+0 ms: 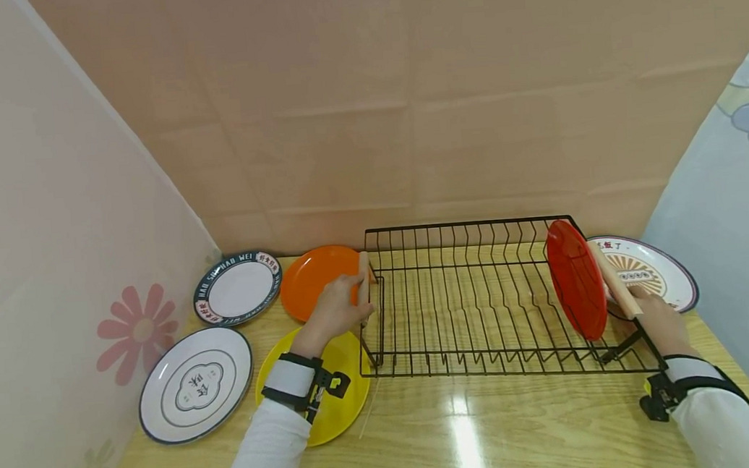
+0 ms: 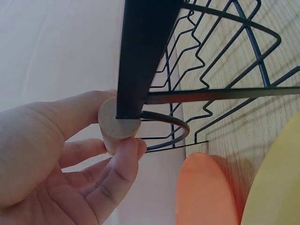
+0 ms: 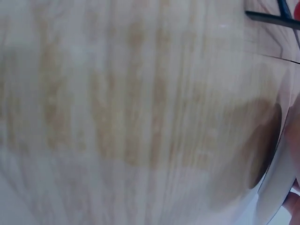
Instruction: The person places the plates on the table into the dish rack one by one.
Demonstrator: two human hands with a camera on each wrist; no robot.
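Gripping the wooden handle (image 1: 364,274) at the left end of the black wire dish rack (image 1: 483,299), the left hand (image 1: 336,311) has its thumb and fingers (image 2: 119,168) curled round that pale wooden peg; the left wrist view shows the round end of the handle pinched between thumb and forefinger, with the black frame passing just above it. At the right end of the rack the right hand (image 1: 657,319) lies beside the other wooden handle (image 1: 615,282), fingers near its lower end, but whether they actually close round it cannot be told, and the right wrist view shows mostly blurred wood grain. Standing upright in the slots near the right end of the rack is a red plate (image 1: 577,289). The rack sits in the middle of the wooden table (image 1: 466,430). Left of it lie an orange plate (image 1: 315,278) at the far side and a yellow plate (image 1: 343,403) nearer, partly under the left forearm. Further left are a dark-rimmed white plate (image 1: 237,287) and a white plate with a central emblem (image 1: 196,384). Just beyond the rack's right end lies a patterned white plate (image 1: 654,269).
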